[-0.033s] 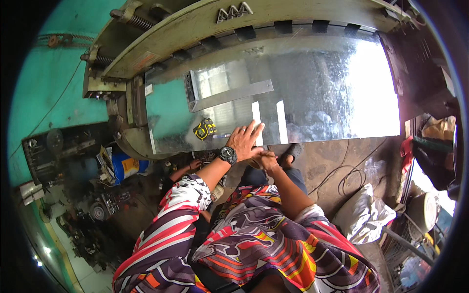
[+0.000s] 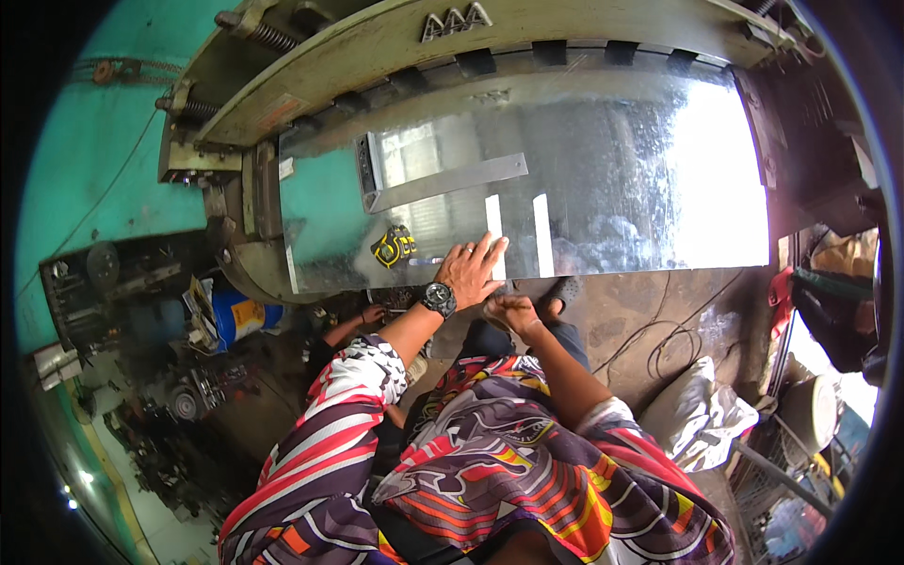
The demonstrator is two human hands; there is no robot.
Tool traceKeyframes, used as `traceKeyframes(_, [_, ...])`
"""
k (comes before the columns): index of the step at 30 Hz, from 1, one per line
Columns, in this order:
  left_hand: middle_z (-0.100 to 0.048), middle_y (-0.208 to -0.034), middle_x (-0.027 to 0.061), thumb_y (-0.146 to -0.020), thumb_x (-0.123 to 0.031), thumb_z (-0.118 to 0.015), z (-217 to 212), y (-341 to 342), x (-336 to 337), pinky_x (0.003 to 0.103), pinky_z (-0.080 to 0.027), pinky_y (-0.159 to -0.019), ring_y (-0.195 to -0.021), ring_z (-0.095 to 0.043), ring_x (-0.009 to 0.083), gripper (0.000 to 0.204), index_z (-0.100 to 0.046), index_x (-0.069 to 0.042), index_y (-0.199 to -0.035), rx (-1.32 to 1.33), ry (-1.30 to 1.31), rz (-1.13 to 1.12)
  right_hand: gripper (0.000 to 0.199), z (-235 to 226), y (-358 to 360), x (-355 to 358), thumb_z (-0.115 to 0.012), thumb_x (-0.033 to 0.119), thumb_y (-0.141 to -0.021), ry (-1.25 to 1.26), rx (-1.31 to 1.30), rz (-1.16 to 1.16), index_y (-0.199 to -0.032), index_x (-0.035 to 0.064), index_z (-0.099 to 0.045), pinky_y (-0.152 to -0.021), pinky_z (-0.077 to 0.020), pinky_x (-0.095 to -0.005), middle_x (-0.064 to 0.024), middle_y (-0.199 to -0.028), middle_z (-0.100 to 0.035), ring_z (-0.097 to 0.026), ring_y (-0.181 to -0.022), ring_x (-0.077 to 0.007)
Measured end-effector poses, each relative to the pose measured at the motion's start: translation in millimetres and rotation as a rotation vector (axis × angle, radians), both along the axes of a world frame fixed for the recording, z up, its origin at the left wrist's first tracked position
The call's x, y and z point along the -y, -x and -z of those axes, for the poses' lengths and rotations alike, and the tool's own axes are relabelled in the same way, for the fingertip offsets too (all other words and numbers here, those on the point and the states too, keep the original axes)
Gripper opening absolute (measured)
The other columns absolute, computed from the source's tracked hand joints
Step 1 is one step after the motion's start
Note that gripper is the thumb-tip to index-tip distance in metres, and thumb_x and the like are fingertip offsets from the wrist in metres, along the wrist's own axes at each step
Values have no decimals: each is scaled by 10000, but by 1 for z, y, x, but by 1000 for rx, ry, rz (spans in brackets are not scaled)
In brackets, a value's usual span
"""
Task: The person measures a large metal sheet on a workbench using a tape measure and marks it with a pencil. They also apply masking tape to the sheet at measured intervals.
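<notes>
Two hands work at the near edge of a large shiny galvanised steel sheet (image 2: 603, 179), which lies flat on the bed of a green and cream press machine (image 2: 377, 56). The left hand (image 2: 471, 270), with a black wristwatch (image 2: 439, 298) on its wrist, lies flat on the sheet with fingers spread, just beside two narrow white strips (image 2: 518, 235). The right hand (image 2: 510, 311) sits just below the sheet's near edge, fingers curled; whether it pinches anything cannot be told. A yellow and black tape measure (image 2: 395, 245) rests on the sheet to the left of the left hand, and a long grey metal square (image 2: 443, 184) lies further in. Most of the sheet to the right is bare. Beyond the near edge is brown floor with loose black cables (image 2: 650, 334). Compared with the earlier frame, both hands and all items sit in the same places.
</notes>
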State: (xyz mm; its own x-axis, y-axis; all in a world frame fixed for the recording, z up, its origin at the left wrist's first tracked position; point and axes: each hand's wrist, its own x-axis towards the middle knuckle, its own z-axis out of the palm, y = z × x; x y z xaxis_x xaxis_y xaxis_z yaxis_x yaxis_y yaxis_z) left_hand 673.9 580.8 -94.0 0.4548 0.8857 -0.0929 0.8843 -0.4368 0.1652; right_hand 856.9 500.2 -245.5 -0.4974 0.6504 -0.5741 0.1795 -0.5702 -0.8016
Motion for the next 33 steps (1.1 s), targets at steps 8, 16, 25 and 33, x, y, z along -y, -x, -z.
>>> traceKeyframes(8, [-541, -1456, 129, -916, -119, -594, 45, -36, 2, 424, -514, -898, -1071, -637, 270, 565, -508, -141, -1474, -12, -252, -16, 172, -190, -159, -47, -776, 43, -916, -471, 134, -148, -1085, 10, -793, -863, -530, -346, -112, -967, -744, -678, -945, -202])
traceKeyframes(16, [-386, -1603, 195, -962, -418, -628, -11, -74, -3, 492, -393, -1072, -1302, -529, 355, 878, -183, -182, -1681, 119, 122, -99, 346, -158, -169, -205, -747, 157, -913, -1407, 819, -30, -1254, 212, -771, -844, -519, -409, -98, -1127, -682, -663, -1005, -315])
traceKeyframes(25, [-348, -1631, 110, -1065, -483, -479, -2, -92, -78, 455, -391, -1070, -1344, -496, 294, 722, -218, -193, -1673, -7, 175, -257, 573, -132, -134, -247, -732, 166, -903, -1371, 903, -123, -1462, 162, -606, -978, -513, -452, -132, -1224, -677, -643, -1132, -347])
traceKeyframes(33, [-415, -1551, 210, -974, -245, -639, -15, -90, -86, 521, -444, -1061, -1290, -547, 381, 755, -275, -130, -1625, 329, 42, -557, 548, -120, -154, -284, -737, 177, -925, -1343, 836, -183, -1455, 127, -607, -1070, -471, -464, -146, -1345, -666, -599, -1271, -352])
